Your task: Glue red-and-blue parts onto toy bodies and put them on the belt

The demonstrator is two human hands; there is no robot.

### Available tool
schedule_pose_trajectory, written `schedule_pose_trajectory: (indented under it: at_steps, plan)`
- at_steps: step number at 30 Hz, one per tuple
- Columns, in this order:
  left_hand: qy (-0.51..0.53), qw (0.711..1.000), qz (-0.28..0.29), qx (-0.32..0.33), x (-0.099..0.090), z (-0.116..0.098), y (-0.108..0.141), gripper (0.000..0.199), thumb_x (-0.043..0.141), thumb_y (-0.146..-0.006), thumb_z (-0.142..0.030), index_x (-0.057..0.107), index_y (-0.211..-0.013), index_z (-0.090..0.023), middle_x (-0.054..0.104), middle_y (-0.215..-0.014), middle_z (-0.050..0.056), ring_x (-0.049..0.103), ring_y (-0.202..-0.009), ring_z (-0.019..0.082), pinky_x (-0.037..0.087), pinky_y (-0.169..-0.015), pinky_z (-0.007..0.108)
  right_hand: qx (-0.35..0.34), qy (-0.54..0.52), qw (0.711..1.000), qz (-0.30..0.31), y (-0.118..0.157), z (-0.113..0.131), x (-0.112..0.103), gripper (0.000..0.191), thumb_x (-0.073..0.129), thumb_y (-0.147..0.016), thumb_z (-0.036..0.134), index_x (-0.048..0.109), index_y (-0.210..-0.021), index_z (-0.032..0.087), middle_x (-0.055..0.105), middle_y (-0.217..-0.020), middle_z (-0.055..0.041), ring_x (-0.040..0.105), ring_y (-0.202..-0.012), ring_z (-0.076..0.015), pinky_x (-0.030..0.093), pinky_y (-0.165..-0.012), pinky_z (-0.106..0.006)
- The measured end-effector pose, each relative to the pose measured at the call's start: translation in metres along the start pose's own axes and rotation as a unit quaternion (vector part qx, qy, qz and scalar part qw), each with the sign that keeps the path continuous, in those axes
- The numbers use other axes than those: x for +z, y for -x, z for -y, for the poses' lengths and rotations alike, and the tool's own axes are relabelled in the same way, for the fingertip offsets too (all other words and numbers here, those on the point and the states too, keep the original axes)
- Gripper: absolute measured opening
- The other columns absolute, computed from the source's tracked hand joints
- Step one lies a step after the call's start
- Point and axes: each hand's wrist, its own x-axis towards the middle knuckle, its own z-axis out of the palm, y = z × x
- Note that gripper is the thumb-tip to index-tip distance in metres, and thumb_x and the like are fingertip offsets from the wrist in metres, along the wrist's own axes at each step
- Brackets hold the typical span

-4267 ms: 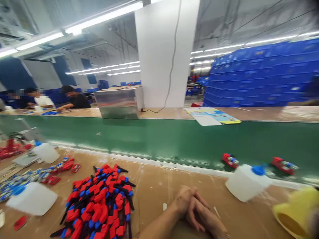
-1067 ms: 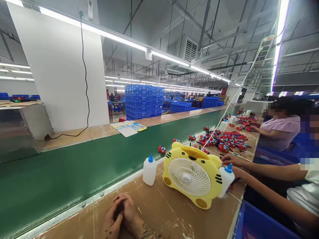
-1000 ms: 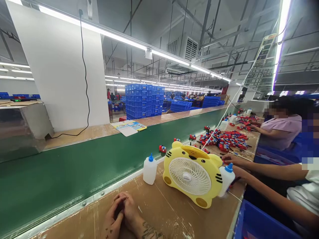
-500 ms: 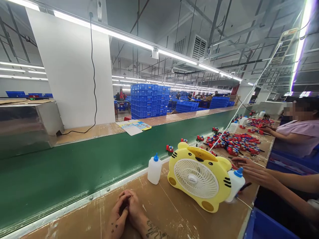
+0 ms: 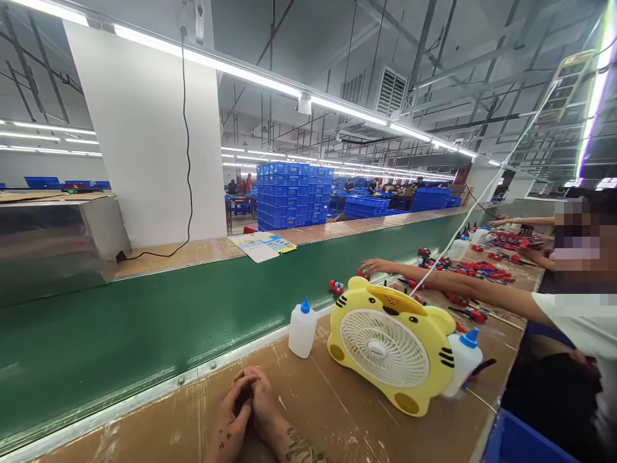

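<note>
My left hand [image 5: 233,418] and my right hand [image 5: 264,400] rest together on the brown-covered bench [image 5: 168,424], fingers curled and touching at the tips. A small dark gap shows between them, and no object can be made out in it. Beyond my hands, a white bottle with a blue nozzle cap [image 5: 303,331] stands upright near the bench edge. To the right is a yellow animal-shaped fan [image 5: 385,347], partly hiding a second white bottle [image 5: 463,360].
A green conveyor belt [image 5: 159,308] runs behind the bench. A co-worker's arm [image 5: 448,283] reaches over it behind the fan. Red and blue parts [image 5: 486,271] lie piled farther right. A blue bin [image 5: 525,440] sits at lower right.
The nearest co-worker's arm has stretched left across the bench to the small red parts at the belt. The view has shifted slightly; my hands keep their pose.
</note>
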Motion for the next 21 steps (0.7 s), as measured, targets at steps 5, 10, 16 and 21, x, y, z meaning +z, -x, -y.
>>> schedule_pose_trajectory:
  at_steps: [5, 10, 16, 21]
  plan:
    - [0.000, 1.000, -0.003, 0.002, 0.000, 0.001, -0.002, 0.040, 0.063, -0.073, -0.029, 0.075, -0.110, -0.021, 0.068, -0.129, 0.009, 0.059, -0.126, 0.032, 0.040, -0.113, 0.050, -0.001, 0.004, 1.000, -0.005, 0.000, 0.000, 0.000, 0.017, 0.061, -0.062, 0.034, 0.067, -0.064, 0.018, 0.057, -0.065, -0.0011, 0.047, -0.062, -0.0156, 0.037, -0.061, -0.027]
    - [0.002, 1.000, -0.014, -0.005, 0.001, 0.002, -0.001, 0.041, 0.064, -0.070, -0.028, 0.075, -0.110, -0.022, 0.068, -0.129, 0.008, 0.057, -0.128, 0.032, 0.039, -0.114, 0.049, 0.005, 0.001, 1.000, -0.010, 0.000, -0.003, 0.000, 0.019, 0.062, -0.063, 0.035, 0.067, -0.067, 0.018, 0.057, -0.066, -0.0003, 0.048, -0.062, -0.0148, 0.037, -0.062, -0.027]
    - [0.003, 1.000, -0.004, -0.001, -0.001, 0.010, -0.001, 0.040, 0.063, -0.074, -0.029, 0.074, -0.112, -0.022, 0.068, -0.128, 0.008, 0.059, -0.125, 0.031, 0.040, -0.113, 0.048, 0.010, 0.000, 1.000, -0.004, 0.001, -0.001, 0.001, 0.021, 0.064, -0.067, 0.038, 0.067, -0.068, 0.018, 0.057, -0.065, -0.0001, 0.048, -0.060, -0.0144, 0.037, -0.061, -0.027]
    - [-0.005, 1.000, -0.010, -0.014, -0.002, 0.006, -0.001, 0.042, 0.065, -0.071, -0.031, 0.074, -0.111, -0.022, 0.068, -0.128, 0.007, 0.057, -0.128, 0.032, 0.040, -0.114, 0.048, 0.015, -0.005, 1.000, 0.010, 0.000, -0.001, 0.001, 0.018, 0.062, -0.067, 0.037, 0.063, -0.065, 0.019, 0.057, -0.064, -0.0002, 0.048, -0.061, -0.0152, 0.036, -0.061, -0.027]
